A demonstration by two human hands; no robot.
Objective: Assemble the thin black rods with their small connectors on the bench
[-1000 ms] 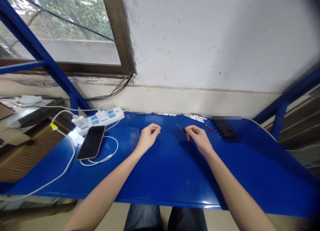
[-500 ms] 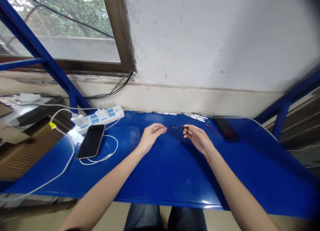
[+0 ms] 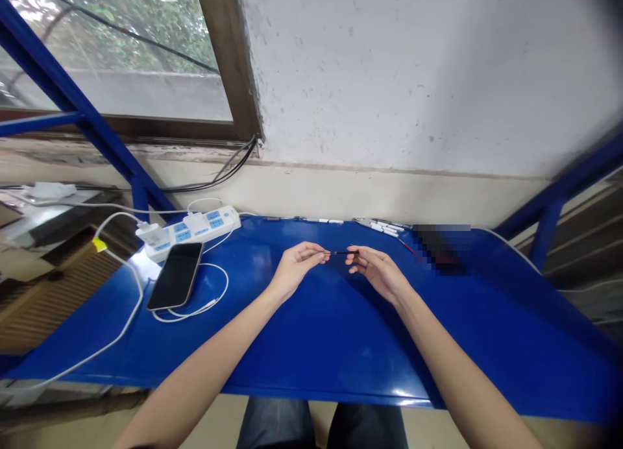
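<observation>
A slim black pen [image 3: 343, 252] is held level above the blue table, stretched between my two hands. At its left end, the thumb and fingers of my left hand [image 3: 298, 267] are pinched together on the tip. My right hand [image 3: 382, 272] grips the other end between thumb and forefinger, its remaining fingers loosely curled below. My fingertips hide both ends of the pen. Behind the hands, several white pen parts [image 3: 384, 227] lie in a cluster near the wall, and a row of thin pen pieces [image 3: 318, 220] runs along the table's back edge.
On the left of the blue table [image 3: 311, 339] lies a black-screened phone [image 3: 176, 276] beside a looped white cable [image 3: 226, 283]. A white power strip [image 3: 221, 223] with plugged-in chargers stands behind it. A pixelated dark object [image 3: 440, 249] lies at the right back. Blue frame posts rise at both sides.
My left fingers have closed on the pen's left end, which was free before. The pen and my right hand have shifted slightly left, closing the gap between the hands.
</observation>
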